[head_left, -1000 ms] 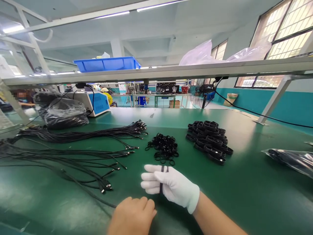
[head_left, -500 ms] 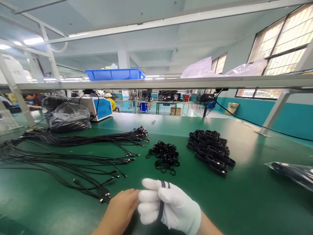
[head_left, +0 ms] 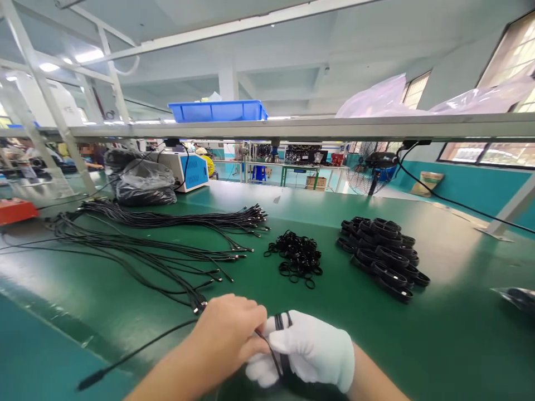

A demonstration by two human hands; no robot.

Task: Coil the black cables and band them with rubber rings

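My bare left hand [head_left: 234, 326] pinches a thin black cable [head_left: 271, 348] between thumb and fingers, close against my right hand. My right hand [head_left: 311, 348], in a white glove, is curled with the thumb pressed on black cable strands looped across its fingers. Dark bands [head_left: 282, 320] cross the gloved index finger; whether they are cable or rubber rings I cannot tell. From under my left wrist a cable end with a black connector [head_left: 92, 380] sticks out to the left. Beyond my hands lies a heap of small black rings [head_left: 298, 253].
Loose black cables [head_left: 167, 218] spread over the left of the green table [head_left: 455, 312]. Coiled cables [head_left: 382, 250] are stacked at right. Behind stand a plastic-wrapped bundle [head_left: 144, 181] and a blue-white machine [head_left: 193, 170]. A shelf [head_left: 301, 127] crosses above, holding a blue tray [head_left: 217, 111].
My left hand has come over to my right hand and now grips the cable there. A loose cable end now shows at lower left. The view has shifted left.
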